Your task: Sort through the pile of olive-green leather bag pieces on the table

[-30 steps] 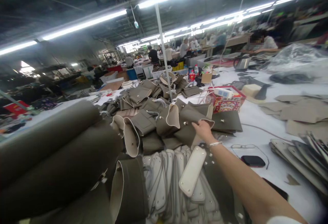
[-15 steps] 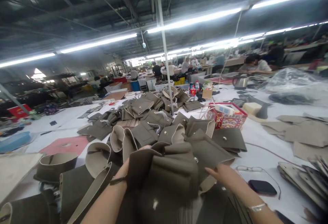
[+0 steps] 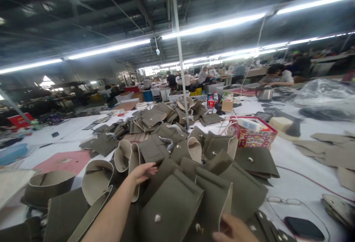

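Several dark olive bag bodies with metal studs lie in an overlapping heap before me. My left hand (image 3: 144, 172) reaches in from the left, its fingers stretched out at the side of the heap, holding nothing. Just right of it lies a studded bag body (image 3: 169, 201), flap edge up. At the lower right, my right hand (image 3: 235, 230) has thumb and fingers apart beside the pale edge of another olive bag body (image 3: 212, 197); whether they touch it I cannot tell. Left of my left arm stand open bag bodies with beige linings, such as a rounded one (image 3: 97, 179).
A red patterned box (image 3: 256, 136) stands behind the heap at right, with eyeglasses (image 3: 284, 200) and a black phone-like object (image 3: 303, 228) nearer. A thin pole (image 3: 181, 61) rises beyond the pile. A kettle (image 3: 264, 93) and a person (image 3: 277, 76) are farther off.
The olive bag bodies between my hands have come down and lie spread on the heap. My left hand has come out from behind them; my right hand has moved down and nearer.
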The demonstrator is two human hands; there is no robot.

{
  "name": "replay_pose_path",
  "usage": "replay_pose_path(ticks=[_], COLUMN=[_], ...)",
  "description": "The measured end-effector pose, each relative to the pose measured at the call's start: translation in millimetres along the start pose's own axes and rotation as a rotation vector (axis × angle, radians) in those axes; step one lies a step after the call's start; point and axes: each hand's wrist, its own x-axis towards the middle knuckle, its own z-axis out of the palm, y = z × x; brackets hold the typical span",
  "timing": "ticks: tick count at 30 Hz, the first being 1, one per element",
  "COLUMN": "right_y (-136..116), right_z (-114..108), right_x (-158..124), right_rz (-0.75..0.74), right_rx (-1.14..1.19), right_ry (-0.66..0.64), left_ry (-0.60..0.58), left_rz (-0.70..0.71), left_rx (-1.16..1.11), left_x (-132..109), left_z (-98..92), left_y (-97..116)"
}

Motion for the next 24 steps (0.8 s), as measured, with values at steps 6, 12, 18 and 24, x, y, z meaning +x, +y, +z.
replay_pose_path(ticks=[6, 12, 18, 24], right_y=[4.1, -29.1, -80.1, -63.0], right_z=[66.7, 99.4, 84.4, 82.9], right_x=[10.6, 0.3, -17.8, -29.2], right_rz=[-0.050, -0.429, -0.522, -0.442], right_rx=[-0.119, -0.620, -0.892, -1.022], right_ry=[0.268, 0.468, 0.285, -0.024], left_ry=[0.217, -0.137, 0.340, 0.288], left_rz=[0.364, 0.575, 0.498, 0.411], left_rx=[0.067, 1.096, 0.816, 0.640], left_x=[-62.8, -161.5, -159.3, -182.3], left_z=[-3.4, 64.0, 25.1, 3.8], left_y=[34.8, -30.0, -43.3, -66.1])
